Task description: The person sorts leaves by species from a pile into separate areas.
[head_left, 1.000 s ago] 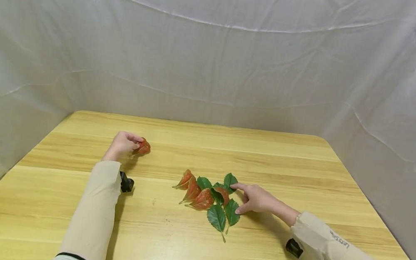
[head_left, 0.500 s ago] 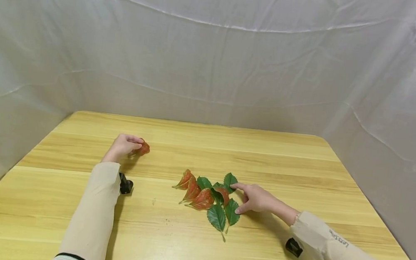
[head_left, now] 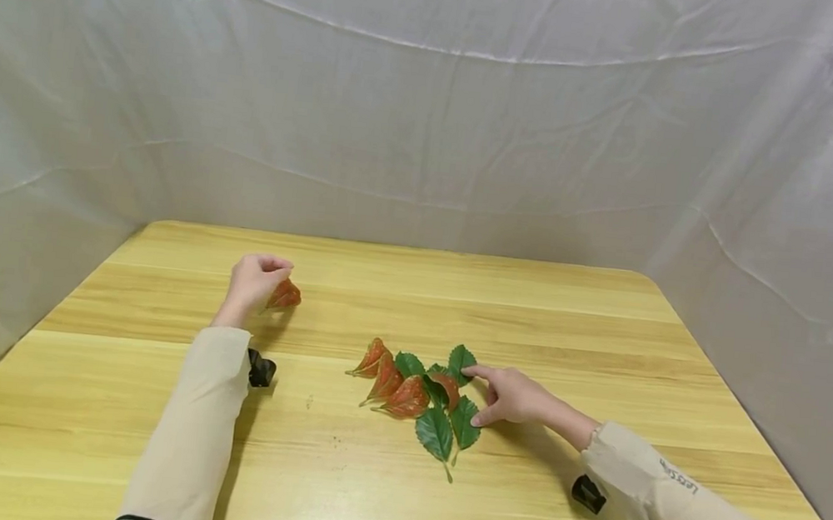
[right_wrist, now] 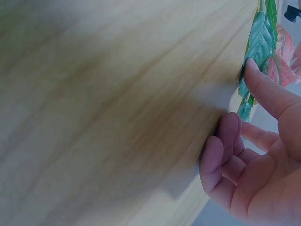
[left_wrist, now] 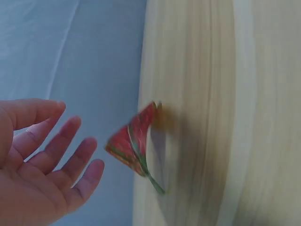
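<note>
At the far left of the table in the head view, a red artificial leaf rests on the wood. My left hand hovers just above and beside it. In the left wrist view that hand has its fingers loosely bent, with a gap between them and the red leaf. My right hand stays by the leaf pile at the middle. Its index finger touches one green leaf and its thumb another green leaf. The right wrist view shows the other fingers of this hand folded against the table.
Several red leaves lie at the pile's left, partly over green leaves. The wooden table is bounded by pale cloth walls. Black wrist devices sit under both sleeves.
My left hand has let go of the red leaf and lifted slightly up and away, leaving it on the table. The right hand and the pile have stayed put.
</note>
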Action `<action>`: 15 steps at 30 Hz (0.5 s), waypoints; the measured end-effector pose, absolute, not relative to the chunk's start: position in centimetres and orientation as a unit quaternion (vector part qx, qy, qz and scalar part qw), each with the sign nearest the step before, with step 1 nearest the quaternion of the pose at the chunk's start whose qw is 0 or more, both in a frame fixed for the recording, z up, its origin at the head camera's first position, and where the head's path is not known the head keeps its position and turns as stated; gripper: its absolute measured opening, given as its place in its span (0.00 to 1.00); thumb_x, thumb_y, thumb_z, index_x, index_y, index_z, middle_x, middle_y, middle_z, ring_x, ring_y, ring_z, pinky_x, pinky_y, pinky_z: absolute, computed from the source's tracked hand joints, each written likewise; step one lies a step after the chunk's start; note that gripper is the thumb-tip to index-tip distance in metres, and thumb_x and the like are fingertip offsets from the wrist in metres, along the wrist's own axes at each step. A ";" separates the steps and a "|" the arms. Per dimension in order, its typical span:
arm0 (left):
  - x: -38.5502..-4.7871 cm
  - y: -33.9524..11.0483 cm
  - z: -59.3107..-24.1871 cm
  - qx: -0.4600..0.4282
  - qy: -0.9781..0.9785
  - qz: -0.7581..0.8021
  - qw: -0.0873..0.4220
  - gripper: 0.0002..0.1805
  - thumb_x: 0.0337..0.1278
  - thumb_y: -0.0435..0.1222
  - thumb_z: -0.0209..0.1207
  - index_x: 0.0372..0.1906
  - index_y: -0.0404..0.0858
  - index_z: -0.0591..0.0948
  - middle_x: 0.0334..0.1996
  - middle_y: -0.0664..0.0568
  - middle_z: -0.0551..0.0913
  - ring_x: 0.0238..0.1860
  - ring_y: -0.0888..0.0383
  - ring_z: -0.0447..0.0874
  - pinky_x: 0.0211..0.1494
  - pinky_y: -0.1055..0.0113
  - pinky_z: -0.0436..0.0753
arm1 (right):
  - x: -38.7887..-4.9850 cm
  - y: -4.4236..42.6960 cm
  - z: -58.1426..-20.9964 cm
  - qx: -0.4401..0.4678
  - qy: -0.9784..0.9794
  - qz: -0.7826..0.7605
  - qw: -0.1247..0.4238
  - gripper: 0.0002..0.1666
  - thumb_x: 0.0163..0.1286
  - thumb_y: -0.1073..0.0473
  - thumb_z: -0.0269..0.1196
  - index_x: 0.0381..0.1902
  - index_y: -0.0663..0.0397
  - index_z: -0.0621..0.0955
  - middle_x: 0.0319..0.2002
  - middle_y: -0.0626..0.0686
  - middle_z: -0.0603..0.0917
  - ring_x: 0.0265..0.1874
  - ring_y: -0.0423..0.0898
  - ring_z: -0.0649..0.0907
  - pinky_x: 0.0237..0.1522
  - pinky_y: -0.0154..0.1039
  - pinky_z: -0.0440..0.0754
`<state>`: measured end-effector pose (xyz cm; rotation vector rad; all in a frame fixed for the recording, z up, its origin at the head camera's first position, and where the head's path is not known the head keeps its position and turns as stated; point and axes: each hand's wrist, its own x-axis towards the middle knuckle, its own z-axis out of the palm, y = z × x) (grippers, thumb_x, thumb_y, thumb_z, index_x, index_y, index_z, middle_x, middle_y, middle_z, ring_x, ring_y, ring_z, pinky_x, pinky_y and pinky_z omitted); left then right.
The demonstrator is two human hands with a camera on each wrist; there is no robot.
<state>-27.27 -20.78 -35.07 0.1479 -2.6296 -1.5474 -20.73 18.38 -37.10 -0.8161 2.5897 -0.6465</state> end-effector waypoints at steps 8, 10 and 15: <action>-26.8 -19.1 -34.9 0.007 -0.869 -0.494 0.044 0.14 0.61 0.34 0.50 0.45 0.28 0.77 0.42 0.36 0.77 0.41 0.45 0.73 0.46 0.57 0.73 | -20.8 18.3 -37.3 -0.285 0.915 -0.222 0.179 0.42 0.49 0.60 0.70 0.61 0.63 0.66 0.13 0.45 0.68 0.13 0.38 0.63 0.19 0.31 0.62; -26.5 -18.6 -34.9 -0.003 -0.870 -0.491 0.044 0.14 0.61 0.34 0.50 0.45 0.29 0.78 0.40 0.38 0.78 0.37 0.45 0.74 0.40 0.59 0.75 | -20.8 18.3 -37.3 -0.282 0.915 -0.225 0.183 0.42 0.49 0.60 0.70 0.61 0.63 0.65 0.13 0.45 0.67 0.13 0.38 0.63 0.18 0.31 0.62; -25.8 -17.2 -34.6 -0.049 -0.882 -0.466 0.053 0.12 0.61 0.34 0.51 0.43 0.30 0.79 0.39 0.40 0.79 0.36 0.49 0.74 0.36 0.62 0.74 | -20.8 18.4 -37.2 -0.278 0.914 -0.228 0.185 0.42 0.49 0.60 0.70 0.61 0.63 0.65 0.13 0.45 0.68 0.13 0.38 0.63 0.18 0.31 0.62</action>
